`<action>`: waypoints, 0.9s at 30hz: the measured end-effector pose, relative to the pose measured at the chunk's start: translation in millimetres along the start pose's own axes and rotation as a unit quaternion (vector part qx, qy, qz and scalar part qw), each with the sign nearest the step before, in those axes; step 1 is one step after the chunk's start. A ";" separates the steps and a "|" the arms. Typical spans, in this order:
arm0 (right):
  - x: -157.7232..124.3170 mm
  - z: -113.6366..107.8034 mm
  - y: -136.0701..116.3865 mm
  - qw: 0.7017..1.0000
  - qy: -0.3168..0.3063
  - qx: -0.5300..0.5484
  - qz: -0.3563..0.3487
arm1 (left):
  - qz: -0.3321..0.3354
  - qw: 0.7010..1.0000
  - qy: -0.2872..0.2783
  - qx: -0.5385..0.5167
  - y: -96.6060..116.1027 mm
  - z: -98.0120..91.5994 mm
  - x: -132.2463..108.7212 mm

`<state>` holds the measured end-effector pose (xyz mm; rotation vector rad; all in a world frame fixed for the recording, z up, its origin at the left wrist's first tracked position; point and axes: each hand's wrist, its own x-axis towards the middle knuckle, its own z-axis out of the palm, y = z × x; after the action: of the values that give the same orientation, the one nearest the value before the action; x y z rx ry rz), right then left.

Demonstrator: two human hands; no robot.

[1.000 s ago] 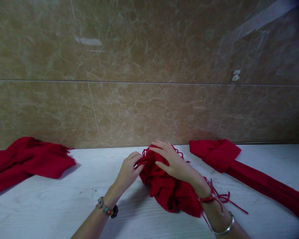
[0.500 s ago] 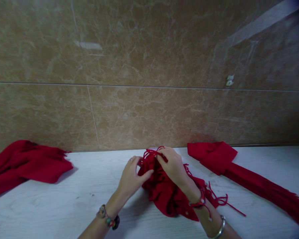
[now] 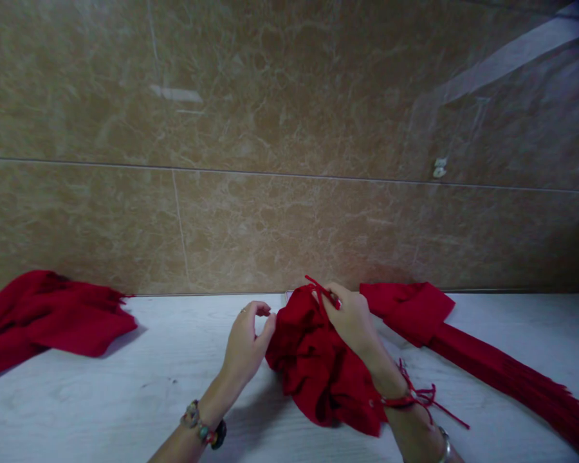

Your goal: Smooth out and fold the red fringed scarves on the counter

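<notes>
A bunched red scarf (image 3: 313, 373) with fringe strands lies on the white surface in front of me. At its upper end my right hand (image 3: 350, 315) is closed, thumb and fingers pinching some of the red fringe strands (image 3: 321, 289). Beside the scarf's left edge is my left hand (image 3: 248, 334), its fingers curved and the thumb apart from them, with a gap between. The thumb tip reaches the cloth's edge; I cannot tell whether it presses on it. More loose strands trail out to the right, partly behind my right wrist.
Another red fringed scarf (image 3: 67, 318) lies heaped on the left. A folded red scarf (image 3: 415, 312) stretches toward the lower right, its long fringe at that end. Behind the white wood-grain surface (image 3: 183, 347) rises a brown marble-tiled wall (image 3: 270, 225).
My right hand has moved right, drawing fringe strands off the top of the bunched scarf. My left hand has shifted left, from over the cloth to its edge.
</notes>
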<state>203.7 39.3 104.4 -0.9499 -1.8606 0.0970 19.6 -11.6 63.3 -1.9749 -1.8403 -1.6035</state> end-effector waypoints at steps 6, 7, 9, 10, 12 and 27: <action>0.2 8.0 -5.7 0.999 -0.011 0.016 0.026 | 0.001 0.996 -0.079 0.035 10.5 19.2 -6.7; 1.5 6.2 -1.8 1.000 0.000 0.010 0.030 | -0.003 0.997 -0.080 0.014 9.5 19.0 -2.5; 5.2 -0.8 11.4 0.999 0.026 -0.006 0.041 | -0.012 0.996 -0.084 -0.041 8.7 13.8 10.4; 7.1 -5.4 19.9 0.998 0.032 -0.013 0.048 | -0.014 0.994 -0.092 -0.064 9.7 9.8 18.0; 10.5 -15.6 36.8 0.998 0.021 -0.021 0.050 | -0.004 0.988 -0.126 -0.084 15.1 1.5 32.4; -2.6 -16.7 6.9 0.968 -0.222 0.050 -0.107 | 0.135 0.956 -0.259 0.012 47.9 -26.0 38.0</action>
<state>221.5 36.8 107.6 -0.6877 -2.3346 0.2901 30.3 -14.2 128.8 -2.6822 -1.5911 -1.0491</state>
